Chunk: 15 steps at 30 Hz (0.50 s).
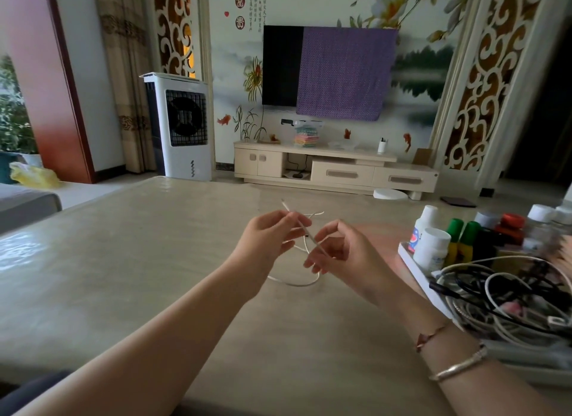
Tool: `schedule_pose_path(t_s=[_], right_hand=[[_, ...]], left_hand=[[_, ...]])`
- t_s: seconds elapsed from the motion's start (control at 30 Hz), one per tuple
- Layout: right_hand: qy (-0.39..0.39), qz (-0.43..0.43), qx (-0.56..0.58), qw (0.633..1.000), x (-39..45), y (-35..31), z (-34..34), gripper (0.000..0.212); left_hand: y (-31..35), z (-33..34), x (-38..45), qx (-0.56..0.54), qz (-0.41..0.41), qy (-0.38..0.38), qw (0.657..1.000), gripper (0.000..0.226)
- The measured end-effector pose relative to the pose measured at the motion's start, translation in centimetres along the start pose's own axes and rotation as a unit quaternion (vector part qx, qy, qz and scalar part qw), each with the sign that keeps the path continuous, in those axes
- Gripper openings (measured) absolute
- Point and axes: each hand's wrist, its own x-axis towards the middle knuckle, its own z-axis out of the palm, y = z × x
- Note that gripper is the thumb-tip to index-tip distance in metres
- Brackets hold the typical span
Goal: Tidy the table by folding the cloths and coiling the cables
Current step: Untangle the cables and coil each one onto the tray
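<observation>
A thin white cable (295,283) is held above the beige table (123,261) between both hands. My left hand (266,236) pinches it near one end, and the plug tip pokes up past the fingers. My right hand (337,250) pinches the same stretch a little lower to the right. Loops of the cable hang below the hands and curve back behind them. No cloth lies on the table.
At the right edge a white tray (414,270) carries a tangle of black and white cables (507,295) and several bottles (433,248). Beyond the table stand a white air cooler (182,128) and a low TV cabinet (334,168).
</observation>
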Motion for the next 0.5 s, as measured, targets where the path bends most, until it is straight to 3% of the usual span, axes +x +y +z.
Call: schedule_pose_path(t_s=[0.1, 0.2, 0.33, 0.5], right_hand=[[-0.028, -0.021, -0.27, 0.962, 0.0, 1.2, -0.6, 0.018], [-0.02, -0.024, -0.397, 0.917, 0.1, 1.4, -1.8, 0.015], [-0.052, -0.095, -0.363, 0.926, -0.2, 0.9, -1.8, 0.011], [-0.052, -0.113, -0.217, 0.968, -0.5, -0.2, -0.5, 0.016]], left_hand=[[0.7, -1.2, 0.3, -0.165, -0.048, 0.024, 0.985, 0.022], [1.0, -2.3, 0.6, -0.167, -0.086, 0.075, 0.979, 0.024], [0.5, -2.9, 0.3, 0.048, -0.108, 0.071, 0.99, 0.026], [-0.1, -2.0, -0.1, 0.258, -0.12, -0.057, 0.957, 0.03]])
